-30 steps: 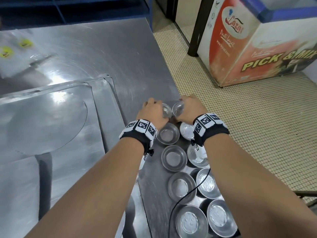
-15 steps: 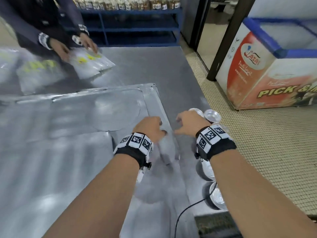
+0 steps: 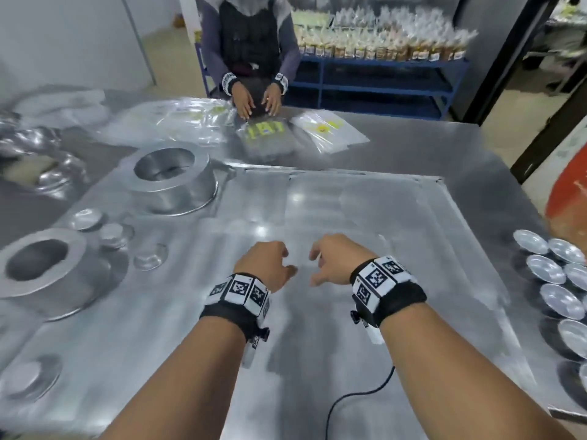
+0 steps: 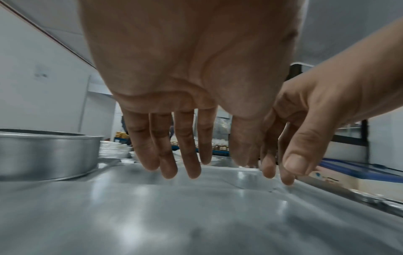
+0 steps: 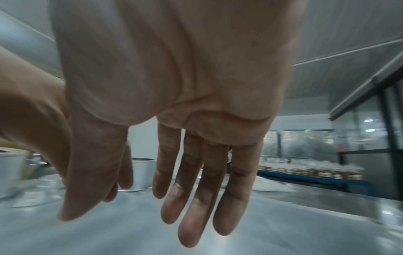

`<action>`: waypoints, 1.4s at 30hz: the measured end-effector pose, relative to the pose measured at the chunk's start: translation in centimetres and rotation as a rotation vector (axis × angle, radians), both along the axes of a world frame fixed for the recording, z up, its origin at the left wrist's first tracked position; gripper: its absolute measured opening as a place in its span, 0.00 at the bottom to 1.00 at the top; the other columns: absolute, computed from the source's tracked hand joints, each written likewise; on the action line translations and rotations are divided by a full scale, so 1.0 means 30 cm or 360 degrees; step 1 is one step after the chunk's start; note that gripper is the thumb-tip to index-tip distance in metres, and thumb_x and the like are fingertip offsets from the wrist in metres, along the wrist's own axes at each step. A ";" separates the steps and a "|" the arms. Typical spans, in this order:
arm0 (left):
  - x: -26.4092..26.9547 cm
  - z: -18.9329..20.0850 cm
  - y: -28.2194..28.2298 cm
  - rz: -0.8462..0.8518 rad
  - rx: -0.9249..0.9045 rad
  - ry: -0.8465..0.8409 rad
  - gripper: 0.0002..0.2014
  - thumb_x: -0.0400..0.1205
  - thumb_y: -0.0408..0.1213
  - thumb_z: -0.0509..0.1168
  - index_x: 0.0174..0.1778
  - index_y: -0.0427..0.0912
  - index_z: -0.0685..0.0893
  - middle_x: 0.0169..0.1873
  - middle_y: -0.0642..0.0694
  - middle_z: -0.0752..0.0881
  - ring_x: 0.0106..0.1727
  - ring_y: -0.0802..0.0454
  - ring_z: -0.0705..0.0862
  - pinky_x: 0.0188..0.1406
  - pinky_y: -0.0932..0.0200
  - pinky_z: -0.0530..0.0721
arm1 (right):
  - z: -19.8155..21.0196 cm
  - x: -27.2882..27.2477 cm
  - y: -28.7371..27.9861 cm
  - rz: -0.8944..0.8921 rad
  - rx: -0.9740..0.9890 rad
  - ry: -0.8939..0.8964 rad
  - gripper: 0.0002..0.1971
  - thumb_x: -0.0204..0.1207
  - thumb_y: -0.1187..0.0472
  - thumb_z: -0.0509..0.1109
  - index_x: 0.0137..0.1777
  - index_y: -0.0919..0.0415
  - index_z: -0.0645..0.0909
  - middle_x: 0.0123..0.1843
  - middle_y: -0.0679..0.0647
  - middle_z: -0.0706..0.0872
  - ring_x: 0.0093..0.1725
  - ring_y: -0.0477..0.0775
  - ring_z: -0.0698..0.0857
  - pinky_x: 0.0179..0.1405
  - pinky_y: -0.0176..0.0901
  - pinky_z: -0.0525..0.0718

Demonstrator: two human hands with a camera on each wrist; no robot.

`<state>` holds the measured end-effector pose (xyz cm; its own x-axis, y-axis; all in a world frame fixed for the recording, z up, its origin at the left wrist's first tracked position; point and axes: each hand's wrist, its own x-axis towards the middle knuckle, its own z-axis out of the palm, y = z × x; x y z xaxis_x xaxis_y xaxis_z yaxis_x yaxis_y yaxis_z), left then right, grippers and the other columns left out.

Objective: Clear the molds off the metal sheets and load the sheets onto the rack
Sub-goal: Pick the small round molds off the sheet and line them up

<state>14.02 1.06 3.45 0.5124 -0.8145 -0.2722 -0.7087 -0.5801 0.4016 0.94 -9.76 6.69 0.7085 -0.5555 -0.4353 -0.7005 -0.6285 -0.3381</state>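
Observation:
A large metal sheet (image 3: 365, 223) lies flat on the steel table in front of me. My left hand (image 3: 268, 265) and right hand (image 3: 330, 258) hover side by side above its middle, both empty with relaxed fingers. Both wrist views show straight fingers (image 4: 174, 155) (image 5: 196, 198) hanging over the bare sheet (image 4: 196, 215) (image 5: 283, 233). Two large ring-shaped molds (image 3: 171, 176) (image 3: 41, 265) stand at the left. Small round molds (image 3: 111, 235) lie between them, and another (image 3: 28, 374) sits near the left front. Several small molds (image 3: 546, 269) are lined up off the sheet at the right table edge.
A person (image 3: 251, 46) sits across the table with hands on plastic packets (image 3: 263, 131). A blue shelf (image 3: 381, 74) with bagged goods stands behind. A black cable (image 3: 359, 396) trails from my right wrist. An orange freezer (image 3: 568, 198) is at the right.
My hands let go of the small molds at the right table edge and moved left over the sheet. My view swung up and left, bringing the ring molds and the person into sight.

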 end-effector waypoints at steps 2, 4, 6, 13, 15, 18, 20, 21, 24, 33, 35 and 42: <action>0.107 -0.018 0.116 0.0093 0.0009 0.0002 0.21 0.79 0.54 0.69 0.66 0.50 0.80 0.62 0.48 0.83 0.61 0.47 0.83 0.62 0.47 0.82 | -0.008 0.134 0.095 0.0106 0.0009 -0.0003 0.29 0.67 0.52 0.83 0.68 0.52 0.81 0.63 0.52 0.84 0.60 0.55 0.85 0.62 0.51 0.84; 0.204 -0.037 0.230 0.0199 0.0032 0.0010 0.21 0.79 0.53 0.69 0.66 0.50 0.80 0.62 0.47 0.83 0.62 0.46 0.82 0.62 0.47 0.82 | -0.020 0.256 0.181 0.0201 0.0015 -0.0013 0.30 0.67 0.52 0.84 0.68 0.54 0.81 0.63 0.53 0.84 0.59 0.56 0.86 0.62 0.52 0.85; 0.293 -0.059 0.341 0.0317 0.0064 0.0009 0.21 0.79 0.53 0.69 0.66 0.50 0.80 0.63 0.48 0.83 0.63 0.47 0.82 0.63 0.48 0.82 | -0.036 0.367 0.257 0.0289 -0.0001 -0.0003 0.30 0.66 0.50 0.84 0.68 0.54 0.81 0.62 0.53 0.85 0.59 0.56 0.86 0.62 0.52 0.85; 0.527 -0.126 0.701 0.0768 0.0145 0.0008 0.22 0.78 0.52 0.68 0.67 0.49 0.81 0.63 0.48 0.84 0.65 0.46 0.81 0.64 0.48 0.81 | -0.125 0.686 0.441 0.0503 -0.0063 0.0027 0.27 0.69 0.46 0.81 0.66 0.53 0.82 0.62 0.52 0.85 0.60 0.56 0.86 0.62 0.53 0.85; 0.573 -0.148 0.789 0.0866 0.0174 0.0004 0.23 0.77 0.51 0.68 0.67 0.48 0.81 0.65 0.47 0.84 0.66 0.45 0.81 0.64 0.48 0.81 | -0.151 0.761 0.472 0.0544 -0.0088 0.0048 0.26 0.71 0.47 0.79 0.67 0.54 0.81 0.64 0.53 0.85 0.62 0.57 0.85 0.62 0.53 0.84; 0.627 -0.189 0.894 0.0987 0.0295 -0.0019 0.22 0.77 0.50 0.66 0.67 0.48 0.80 0.65 0.44 0.82 0.68 0.42 0.79 0.67 0.47 0.79 | -0.187 0.862 0.504 0.0550 -0.0136 0.0039 0.27 0.73 0.49 0.78 0.70 0.57 0.79 0.66 0.55 0.83 0.63 0.58 0.85 0.63 0.54 0.84; 0.646 -0.207 0.939 0.1056 0.0400 -0.0066 0.21 0.78 0.50 0.63 0.67 0.49 0.80 0.66 0.43 0.79 0.69 0.40 0.78 0.66 0.46 0.79 | -0.216 0.920 0.515 0.0556 -0.0181 -0.0010 0.30 0.74 0.50 0.77 0.74 0.58 0.75 0.69 0.59 0.78 0.67 0.61 0.81 0.65 0.54 0.82; 0.651 -0.212 0.956 0.1087 0.0444 -0.0076 0.21 0.79 0.50 0.61 0.67 0.50 0.80 0.68 0.43 0.78 0.70 0.40 0.76 0.66 0.45 0.78 | -0.232 0.945 0.518 0.0562 -0.0202 -0.0033 0.32 0.74 0.50 0.77 0.76 0.59 0.73 0.70 0.60 0.75 0.69 0.63 0.78 0.67 0.54 0.81; 0.658 -0.221 0.992 0.1190 0.0572 -0.0054 0.21 0.77 0.51 0.62 0.66 0.53 0.77 0.67 0.44 0.74 0.70 0.38 0.72 0.65 0.37 0.76 | -0.281 1.012 0.520 0.0555 -0.0230 -0.0048 0.37 0.73 0.49 0.77 0.78 0.60 0.68 0.73 0.61 0.71 0.73 0.66 0.71 0.69 0.56 0.77; 0.694 -0.214 1.013 0.1234 0.0563 0.0070 0.20 0.74 0.43 0.66 0.62 0.46 0.80 0.55 0.43 0.75 0.61 0.37 0.79 0.56 0.39 0.85 | -0.368 1.119 0.517 0.0516 -0.0299 -0.0045 0.37 0.73 0.44 0.75 0.79 0.51 0.65 0.74 0.59 0.72 0.73 0.66 0.70 0.67 0.57 0.76; 0.687 -0.201 0.999 0.1186 0.0584 0.0044 0.19 0.74 0.44 0.66 0.60 0.45 0.79 0.57 0.42 0.76 0.61 0.36 0.79 0.56 0.39 0.85 | -0.369 1.118 0.514 0.0498 -0.0318 -0.0087 0.35 0.72 0.45 0.76 0.76 0.53 0.69 0.72 0.59 0.74 0.72 0.65 0.72 0.66 0.57 0.77; 0.602 -0.153 0.925 0.0813 0.0899 -0.0364 0.19 0.85 0.40 0.57 0.72 0.40 0.70 0.66 0.39 0.73 0.66 0.40 0.78 0.49 0.49 0.81 | -0.342 1.067 0.506 0.0507 -0.0198 -0.0305 0.32 0.59 0.49 0.86 0.57 0.59 0.73 0.56 0.59 0.81 0.59 0.63 0.79 0.51 0.49 0.80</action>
